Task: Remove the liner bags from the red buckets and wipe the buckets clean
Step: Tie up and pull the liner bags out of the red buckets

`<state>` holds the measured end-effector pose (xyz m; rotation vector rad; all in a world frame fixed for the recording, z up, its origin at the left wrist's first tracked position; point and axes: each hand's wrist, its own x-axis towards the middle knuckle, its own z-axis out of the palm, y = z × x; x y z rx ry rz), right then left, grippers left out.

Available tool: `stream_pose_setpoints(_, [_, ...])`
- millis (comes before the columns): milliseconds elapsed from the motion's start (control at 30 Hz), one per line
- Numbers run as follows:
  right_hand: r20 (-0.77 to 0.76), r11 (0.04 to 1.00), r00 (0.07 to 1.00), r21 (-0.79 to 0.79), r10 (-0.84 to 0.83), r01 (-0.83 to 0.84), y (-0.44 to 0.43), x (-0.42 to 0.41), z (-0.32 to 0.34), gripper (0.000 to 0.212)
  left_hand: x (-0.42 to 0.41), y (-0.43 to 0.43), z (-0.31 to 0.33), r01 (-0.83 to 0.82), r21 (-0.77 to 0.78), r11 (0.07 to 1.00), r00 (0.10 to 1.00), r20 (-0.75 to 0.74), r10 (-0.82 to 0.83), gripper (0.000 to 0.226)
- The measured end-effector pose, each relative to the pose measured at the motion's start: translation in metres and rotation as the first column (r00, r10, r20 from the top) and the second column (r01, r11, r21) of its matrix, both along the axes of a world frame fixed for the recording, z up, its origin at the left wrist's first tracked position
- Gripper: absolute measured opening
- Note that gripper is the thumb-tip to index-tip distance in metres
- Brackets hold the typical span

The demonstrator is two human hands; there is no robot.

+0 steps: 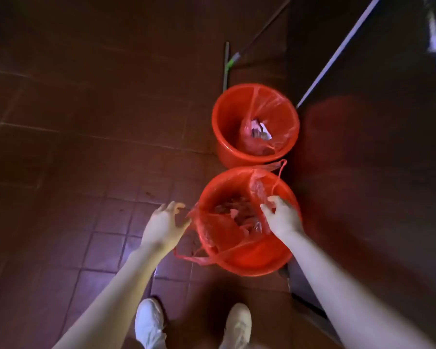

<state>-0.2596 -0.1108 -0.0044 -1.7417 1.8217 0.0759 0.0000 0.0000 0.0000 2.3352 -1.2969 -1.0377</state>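
Two red buckets stand on the tiled floor, one behind the other. The near bucket [249, 258] holds a thin red liner bag [227, 230] with rubbish in it. My right hand [282, 217] pinches the bag's edge at the bucket's right inner side. My left hand [164, 225] is just left of the bucket with fingers spread, touching the bag's left edge; whether it grips is unclear. A bag handle loop hangs over the front left rim. The far bucket [227, 152] also has a red liner bag [269, 114] with paper scraps at the bottom.
A mop or broom with a green joint [230, 62] lies on the floor behind the far bucket. A dark wall or cabinet [375, 172] runs along the right of both buckets. My two white shoes [149, 323] stand at the bottom of the view.
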Motion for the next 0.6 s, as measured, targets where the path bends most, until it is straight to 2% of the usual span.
stream_pose_setpoints(67, [-0.013,0.993,0.995,-0.072,-0.099,0.098,0.000,0.001,-0.035,0.040,0.003,-0.006,-0.038,0.006,0.057,0.998,0.999,0.038,-0.008,0.054])
stream_pose_setpoints(200, [-0.053,0.966,0.985,-0.211,-0.163,0.149,-0.014,-0.004,-0.096,0.043,0.011,-0.034,-0.102,0.183,0.221,0.958,0.975,0.087,-0.206,0.075])
stream_pose_setpoints(300, [-0.011,0.925,0.977,-0.325,-0.212,0.197,-0.031,-0.011,-0.131,0.044,0.028,-0.064,-0.129,0.297,0.236,0.925,0.947,0.052,-0.318,0.056])
stream_pose_setpoints(400, [0.071,0.861,0.966,-0.440,-0.250,0.255,-0.048,-0.010,-0.156,0.047,0.043,-0.090,-0.141,0.481,0.308,0.821,0.862,0.001,-0.506,0.028])
stream_pose_setpoints(533, [0.305,0.766,0.917,-0.514,-0.258,0.386,-0.061,0.005,-0.175,0.052,0.045,-0.111,-0.137,0.592,0.418,0.689,0.791,-0.137,-0.596,0.021])
stream_pose_setpoints(600, [0.428,0.746,0.868,-0.486,-0.251,0.455,-0.062,0.014,-0.175,0.059,0.040,-0.114,-0.131,0.591,0.492,0.640,0.778,-0.138,-0.612,0.024])
